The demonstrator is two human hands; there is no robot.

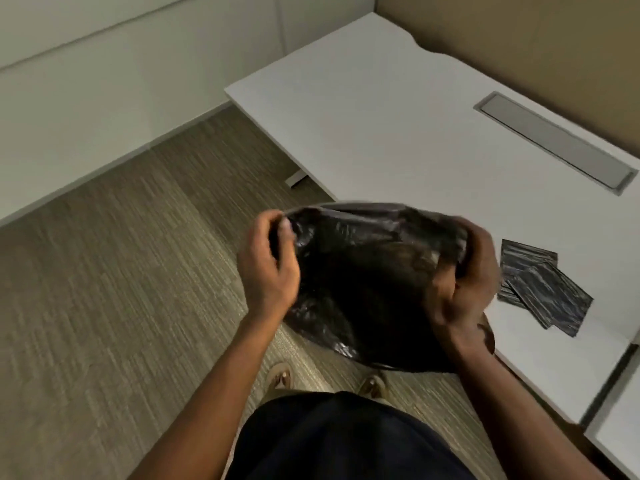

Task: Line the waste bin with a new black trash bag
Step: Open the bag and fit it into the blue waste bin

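A black trash bag (367, 282) is spread wide open in front of me, its mouth facing up. My left hand (266, 265) grips the bag's left edge and my right hand (460, 282) grips its right edge. A thin dark rim shows along the top edge of the bag and again beneath its lower right, so the waste bin seems to sit under the plastic, almost wholly hidden. The bag hangs over the front edge of the white desk (398, 126).
Two folded black trash bags (540, 289) lie on the desk to the right of my right hand. A grey cable flap (554, 140) is set into the desk near the tan partition. Carpeted floor (121, 271) spreads to the left; my feet show below the bag.
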